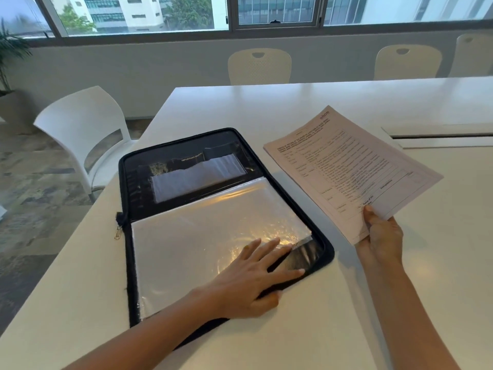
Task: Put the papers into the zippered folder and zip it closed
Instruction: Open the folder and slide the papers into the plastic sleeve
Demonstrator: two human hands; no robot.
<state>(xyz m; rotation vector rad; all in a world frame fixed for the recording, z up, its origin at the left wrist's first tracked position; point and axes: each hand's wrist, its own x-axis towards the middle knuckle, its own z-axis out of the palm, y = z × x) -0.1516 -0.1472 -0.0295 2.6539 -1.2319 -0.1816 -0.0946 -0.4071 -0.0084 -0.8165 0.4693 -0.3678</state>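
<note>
A black zippered folder (138, 182) lies open flat on the white table (320, 303). Its far half shows pockets with some sheets, its near half a stack of clear plastic sleeves (208, 231). A gold zipper pull (117, 232) hangs at the folder's left edge. My left hand (253, 273) rests flat, fingers spread, on the near right corner of the sleeves. My right hand (381, 233) pinches the near corner of a stack of printed papers (346, 166), held above the table to the right of the folder.
A white chair (85, 134) stands at the table's left side, and cream chairs (260, 66) line the far side under the windows. A cable slot (440, 136) is set in the tabletop at the right. A potted plant (8, 54) stands far left.
</note>
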